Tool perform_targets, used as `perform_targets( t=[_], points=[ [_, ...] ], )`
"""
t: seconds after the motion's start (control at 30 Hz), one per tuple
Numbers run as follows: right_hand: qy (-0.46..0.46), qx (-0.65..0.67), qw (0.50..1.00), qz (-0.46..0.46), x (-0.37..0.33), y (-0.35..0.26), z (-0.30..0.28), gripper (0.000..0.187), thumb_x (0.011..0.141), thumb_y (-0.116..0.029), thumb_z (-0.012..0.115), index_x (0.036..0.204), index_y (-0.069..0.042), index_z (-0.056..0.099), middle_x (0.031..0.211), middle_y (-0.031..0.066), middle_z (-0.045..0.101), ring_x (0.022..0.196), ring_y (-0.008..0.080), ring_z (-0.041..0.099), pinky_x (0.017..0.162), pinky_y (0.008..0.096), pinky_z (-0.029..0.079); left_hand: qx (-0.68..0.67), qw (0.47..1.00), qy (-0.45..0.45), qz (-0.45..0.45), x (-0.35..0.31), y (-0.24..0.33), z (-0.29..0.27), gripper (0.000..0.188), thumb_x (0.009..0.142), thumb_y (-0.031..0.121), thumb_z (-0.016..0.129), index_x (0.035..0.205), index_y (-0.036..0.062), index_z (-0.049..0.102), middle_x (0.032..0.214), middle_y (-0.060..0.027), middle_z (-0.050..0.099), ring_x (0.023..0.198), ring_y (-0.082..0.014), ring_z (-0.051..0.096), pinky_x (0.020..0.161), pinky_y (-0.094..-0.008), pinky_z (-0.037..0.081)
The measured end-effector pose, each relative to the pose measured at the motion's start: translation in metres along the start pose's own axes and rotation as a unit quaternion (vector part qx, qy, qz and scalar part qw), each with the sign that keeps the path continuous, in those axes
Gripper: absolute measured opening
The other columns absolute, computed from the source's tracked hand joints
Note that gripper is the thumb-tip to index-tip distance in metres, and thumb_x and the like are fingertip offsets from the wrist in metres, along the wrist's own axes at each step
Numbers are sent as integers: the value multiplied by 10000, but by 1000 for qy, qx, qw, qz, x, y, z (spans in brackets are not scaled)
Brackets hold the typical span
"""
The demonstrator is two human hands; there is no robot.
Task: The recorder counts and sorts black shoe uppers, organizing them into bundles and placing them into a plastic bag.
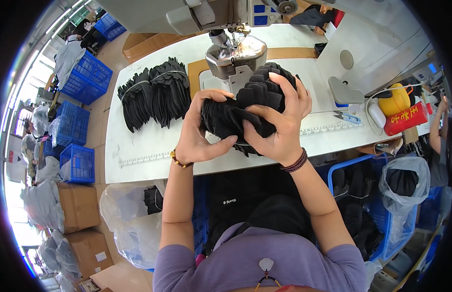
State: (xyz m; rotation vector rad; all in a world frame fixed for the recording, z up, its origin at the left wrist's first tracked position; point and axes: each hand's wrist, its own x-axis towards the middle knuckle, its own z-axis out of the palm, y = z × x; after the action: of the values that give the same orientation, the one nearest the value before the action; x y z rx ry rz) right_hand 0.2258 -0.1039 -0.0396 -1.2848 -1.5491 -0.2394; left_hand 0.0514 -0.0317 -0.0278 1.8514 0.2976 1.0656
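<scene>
White tabletop (pixel 153 141) spreads beneath the sewing machine (pixel 235 53) in the head view, two banded black bundles (pixel 170 92) at left. Toward its near edge, the left hand (pixel 197 138) and right hand (pixel 280 126) grip a layered black stack (pixel 259 95); light, even pressure should keep the pieces aligned.

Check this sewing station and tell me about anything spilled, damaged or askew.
Nothing stands out: two banded black bundles lie side by side on the white table, the blue snips lie flat, and the held black pieces look undamaged.
</scene>
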Motion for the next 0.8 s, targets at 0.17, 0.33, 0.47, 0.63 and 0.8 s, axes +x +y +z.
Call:
perform_targets(
  t=[0.17,0.33,0.47,0.63,0.8],
  points=[
    [35,-7,999,-11,1,4,7,129,663,-218,704,786,-177,704,1290,73,448,1253,352,295,1001,534,99,-7,1000,15,-5,-3,2,2,716,572,25,704,1199,9,359,1166,-128,465,1100,-206,447,987,-318,327],
    [16,-5,1000,24,-1,8,5,273,691,-176,679,963,-203,684,1267,51,457,1231,322,316,1001,527,114,38,999,25,0,-4,3,6,794,554,28,694,1249,0,309,1159,-125,455,1109,-214,426,1008,-331,299],
    [14,-60,997,-45,2,10,4,319,688,-146,641,992,-232,681,1272,43,449,1209,304,320,1010,529,92,62,997,36,-4,-4,4,6,832,542,48,694,1267,-4,290,1160,-128,445,1112,-222,415,1018,-336,280],
    [-14,2,999,-39,1,9,-6,220,659,-294,703,864,-216,710,1295,89,448,1199,322,316,1011,516,78,58,998,36,5,-8,4,8,836,551,63,693,1275,-5,281,1166,-128,433,1110,-219,408,1019,-327,269],
    [-8,0,999,-49,3,11,-4,296,620,-372,739,861,-202,709,1297,89,449,1198,329,315,1011,510,86,52,998,22,16,-6,2,6,836,559,67,695,1281,-2,277,1173,-125,424,1109,-212,406,1010,-316,275]
  ],
)
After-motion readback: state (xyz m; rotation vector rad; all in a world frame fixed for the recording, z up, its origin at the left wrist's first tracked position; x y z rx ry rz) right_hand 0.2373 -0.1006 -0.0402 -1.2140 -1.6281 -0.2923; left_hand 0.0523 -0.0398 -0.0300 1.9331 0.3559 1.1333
